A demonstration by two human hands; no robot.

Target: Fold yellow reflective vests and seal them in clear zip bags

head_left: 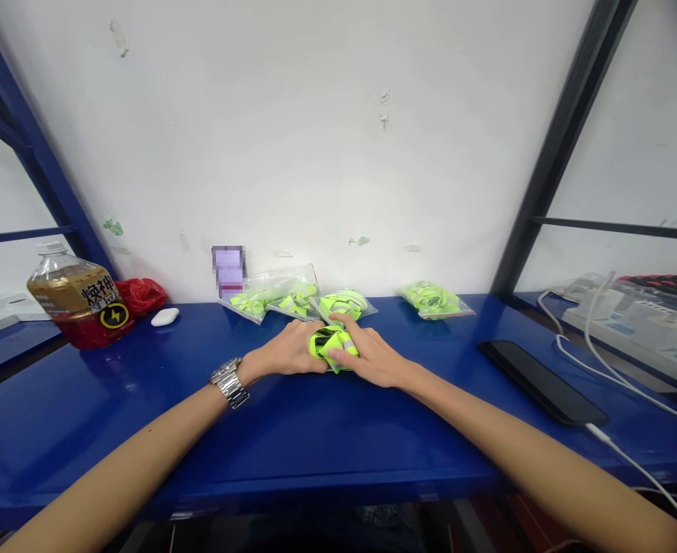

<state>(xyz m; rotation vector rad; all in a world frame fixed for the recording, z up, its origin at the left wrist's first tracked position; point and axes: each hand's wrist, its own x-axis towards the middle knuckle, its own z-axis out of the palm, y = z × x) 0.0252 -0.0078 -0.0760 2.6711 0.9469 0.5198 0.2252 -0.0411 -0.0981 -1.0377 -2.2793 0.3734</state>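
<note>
A bundle of neon-yellow strap with grey reflective stripes (327,343) lies on the blue shelf (292,430) at the centre. My left hand (290,350), with a metal watch on its wrist, grips the bundle from the left with curled fingers. My right hand (371,355) presses on it from the right, fingers wrapped over the top. Just behind, several clear bags of the same neon straps (292,299) lie against the wall, with one more bag (433,299) farther right.
A drink bottle (78,301) lies at the left beside a red bag (141,295) and a white earbud case (165,316). A black phone (539,380) on a white cable (632,461) rests at the right. Dark shelf posts stand on both sides.
</note>
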